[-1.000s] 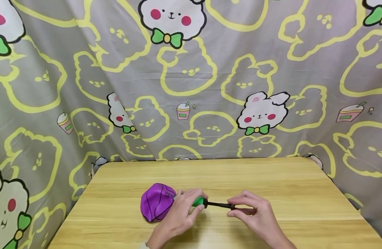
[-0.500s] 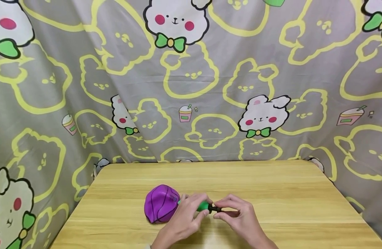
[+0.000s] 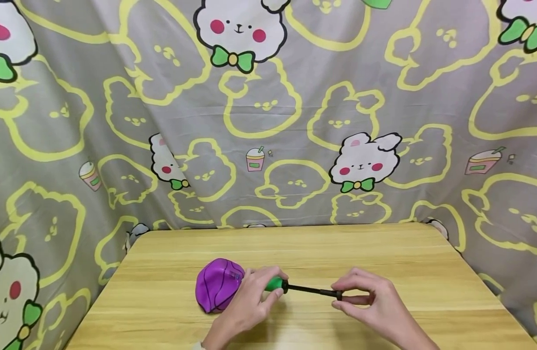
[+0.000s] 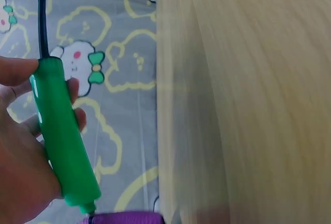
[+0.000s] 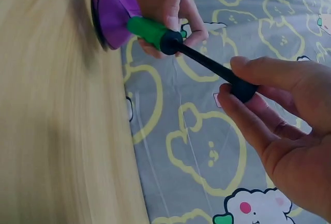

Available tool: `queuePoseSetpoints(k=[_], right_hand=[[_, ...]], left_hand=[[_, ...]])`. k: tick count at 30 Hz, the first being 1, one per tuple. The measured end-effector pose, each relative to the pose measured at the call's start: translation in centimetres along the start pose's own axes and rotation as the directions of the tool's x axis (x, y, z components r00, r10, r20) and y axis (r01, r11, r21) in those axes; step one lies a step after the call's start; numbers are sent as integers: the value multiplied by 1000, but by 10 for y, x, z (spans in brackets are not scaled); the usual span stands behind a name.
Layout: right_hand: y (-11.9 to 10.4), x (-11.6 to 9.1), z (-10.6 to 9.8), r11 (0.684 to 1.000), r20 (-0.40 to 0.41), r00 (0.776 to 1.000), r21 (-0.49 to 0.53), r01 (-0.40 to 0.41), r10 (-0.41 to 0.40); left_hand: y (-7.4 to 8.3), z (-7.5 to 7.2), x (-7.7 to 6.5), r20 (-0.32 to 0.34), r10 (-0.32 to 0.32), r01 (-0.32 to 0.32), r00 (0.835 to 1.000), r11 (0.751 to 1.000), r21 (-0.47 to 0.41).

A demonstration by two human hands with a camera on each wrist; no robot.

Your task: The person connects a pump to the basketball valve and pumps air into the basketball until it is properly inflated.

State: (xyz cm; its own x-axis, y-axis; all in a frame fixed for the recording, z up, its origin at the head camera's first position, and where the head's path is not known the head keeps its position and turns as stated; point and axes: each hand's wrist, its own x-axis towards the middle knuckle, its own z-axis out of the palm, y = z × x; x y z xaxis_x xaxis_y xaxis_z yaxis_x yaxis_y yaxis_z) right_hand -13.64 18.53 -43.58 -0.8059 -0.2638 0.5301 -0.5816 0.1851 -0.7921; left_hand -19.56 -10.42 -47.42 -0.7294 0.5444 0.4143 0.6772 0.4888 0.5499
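A purple ball (image 3: 218, 286) with black lines, dented and partly deflated, sits on the table at the left. Beside it my left hand (image 3: 252, 297) grips the green barrel of a small hand pump (image 4: 64, 136). In the left wrist view the pump's narrow tip meets the ball's purple edge. A long black rod (image 3: 305, 289) extends from the barrel toward the right. At its far end, my right hand (image 3: 375, 297) pinches the black end knob (image 5: 243, 90) between thumb and fingers. The left fingers cover much of the barrel in the head view.
Light wood-grain table (image 3: 321, 248) lies under both hands. Behind it and along the sides hangs a grey curtain (image 3: 286, 146) printed with yellow outlines and white cartoon animals.
Half a second ago my right hand had pushed the rod nearly into the barrel. Now it has moved back right, and the rod is drawn far out. My left hand keeps its grip.
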Motion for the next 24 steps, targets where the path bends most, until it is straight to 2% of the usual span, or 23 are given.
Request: queuePoseSetpoints(k=[3, 8, 14, 21, 24], right_hand=[[3, 0, -2, 999, 13, 999, 14, 32, -32], [10, 3, 7, 996, -18, 997, 47, 70, -69], [24, 4, 31, 996, -68, 996, 64, 54, -50], [41, 10, 61, 985, -105, 983, 66, 160, -152], [46, 11, 70, 984, -105, 982, 66, 166, -158]], left_hand=[[1, -2, -3, -10, -13, 13, 1000, 1000, 8], [3, -1, -4, -36, -14, 14, 999, 1000, 21], [6, 4, 0, -8, 3, -2, 1000, 999, 40], [9, 9, 1, 2, 25, -25, 1000, 998, 59], [9, 11, 1, 5, 33, -33, 999, 997, 67]])
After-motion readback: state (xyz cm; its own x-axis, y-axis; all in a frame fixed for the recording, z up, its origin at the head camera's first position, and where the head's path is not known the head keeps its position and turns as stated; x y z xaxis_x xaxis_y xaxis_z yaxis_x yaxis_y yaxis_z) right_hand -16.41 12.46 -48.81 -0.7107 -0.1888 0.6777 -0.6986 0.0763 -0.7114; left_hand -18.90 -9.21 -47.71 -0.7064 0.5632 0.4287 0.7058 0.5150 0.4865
